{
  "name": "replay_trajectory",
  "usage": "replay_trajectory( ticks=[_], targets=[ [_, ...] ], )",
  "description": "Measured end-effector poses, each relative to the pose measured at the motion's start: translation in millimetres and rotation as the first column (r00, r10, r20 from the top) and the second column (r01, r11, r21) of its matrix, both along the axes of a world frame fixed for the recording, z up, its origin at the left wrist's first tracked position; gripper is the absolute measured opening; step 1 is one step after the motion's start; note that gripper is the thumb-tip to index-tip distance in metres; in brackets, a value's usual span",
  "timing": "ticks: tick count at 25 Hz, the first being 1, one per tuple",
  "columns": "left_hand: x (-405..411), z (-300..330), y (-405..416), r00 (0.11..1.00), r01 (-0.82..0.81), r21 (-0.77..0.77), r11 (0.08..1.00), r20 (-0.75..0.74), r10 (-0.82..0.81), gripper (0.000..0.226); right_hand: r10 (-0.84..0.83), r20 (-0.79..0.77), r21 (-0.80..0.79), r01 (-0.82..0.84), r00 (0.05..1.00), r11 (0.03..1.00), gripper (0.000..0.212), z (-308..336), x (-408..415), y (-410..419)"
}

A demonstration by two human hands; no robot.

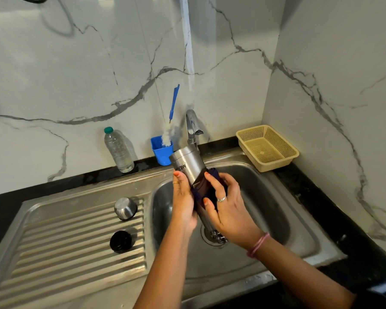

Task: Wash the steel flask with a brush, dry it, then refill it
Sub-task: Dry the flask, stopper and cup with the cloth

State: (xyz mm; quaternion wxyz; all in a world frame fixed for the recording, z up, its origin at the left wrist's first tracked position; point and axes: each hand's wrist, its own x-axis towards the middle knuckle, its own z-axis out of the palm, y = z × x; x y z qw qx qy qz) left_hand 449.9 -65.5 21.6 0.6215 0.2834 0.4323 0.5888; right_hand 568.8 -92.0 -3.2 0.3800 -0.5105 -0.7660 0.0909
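Two bare hands meet over the sink bowl (299, 221), both closed on the steel flask (188, 166); the flask is held upside down and tilted, its flat base up and away near the tap (192, 128), its mouth end down over the drain (212, 238); the left hand (183, 201) grips the flask's left side with curled fingers, a ring on one finger; the right hand (226, 208) wraps a dark purple cloth (204, 188) round the flask's middle and presses it against the steel, fingers curled over the cloth, a ring on one finger and a pink band (257, 245) round the wrist; printed letters show upside down on the flask's upper body.

Left of the bowl, on the ridged draining board (54, 253), lie two loose pieces, apart from each other; the nearer is a black stopper (120, 241), the farther a steel cup lid (125, 208) set mouth down.

Farther back, along the dark counter edge by the wall, a clear plastic bottle (119, 150) with a green cap stands upright, water inside; right of it a blue holder (162, 152) carries the bottle brush (171, 121), white bristles down in the holder and blue handle leaning up against the wall; the tap rises just right of the holder, behind the flask's base; at the far right corner a cream plastic basket (267, 147) sits on the counter beside the sink rim; white marble-patterned wall tiles (76, 74) with grey veins close off the back and the right side.
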Motion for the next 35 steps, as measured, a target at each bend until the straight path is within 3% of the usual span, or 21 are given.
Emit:
replay_trajectory(
  ticks=[5, 10, 15, 19, 24, 28, 31, 35],
  targets=[
    [7, 0, 0, 0.997, 0.051, -0.020, 0.998, -0.054, -0.052, 0.076, -0.024, -0.175, -0.097, 0.007, 0.984, 0.995, 0.058, 43, -15, 41],
    [10, 3, -1, 0.998, 0.047, -0.005, 0.999, -0.039, -0.047, 0.074, 0.071, -0.222, -0.119, -0.100, 0.972, 0.988, 0.056, 56, -15, 60],
    [-3, 9, 11, 0.997, -0.081, -0.039, 0.996, -0.005, 0.081, 0.082, 0.040, 0.008, 0.009, -0.040, 0.999, 0.999, 0.060, -4, 6, 1],
    [-5, 14, 15, 0.993, -0.110, -0.112, 0.988, -0.063, 0.104, 0.059, -0.072, 0.115, 0.079, 0.064, 0.991, 0.995, 0.061, -27, 7, -18],
    [-6, 10, 17, 0.999, -0.013, -0.078, 0.997, -0.041, 0.009, 0.098, -0.050, -0.059, -0.073, 0.046, 0.997, 0.996, 0.062, 19, -14, 20],
    [-2, 2, 13, 0.997, 0.041, -0.020, 0.999, 0.066, -0.040, 0.068, 0.025, -0.273, -0.262, -0.100, 0.962, 0.960, 0.054, 67, -24, 72],
    [-3, 4, 13, 0.996, 0.023, -0.042, 0.999, 0.083, -0.020, 0.066, 0.071, -0.429, -0.339, -0.234, 0.901, 0.911, 0.049, 76, -19, 83],
    [-11, 5, 22, 0.988, -0.034, 0.009, 0.999, 0.149, 0.033, 0.066, 0.128, -0.318, -0.253, -0.214, 0.940, 0.943, 0.050, 35, -6, 38]
  ],
)
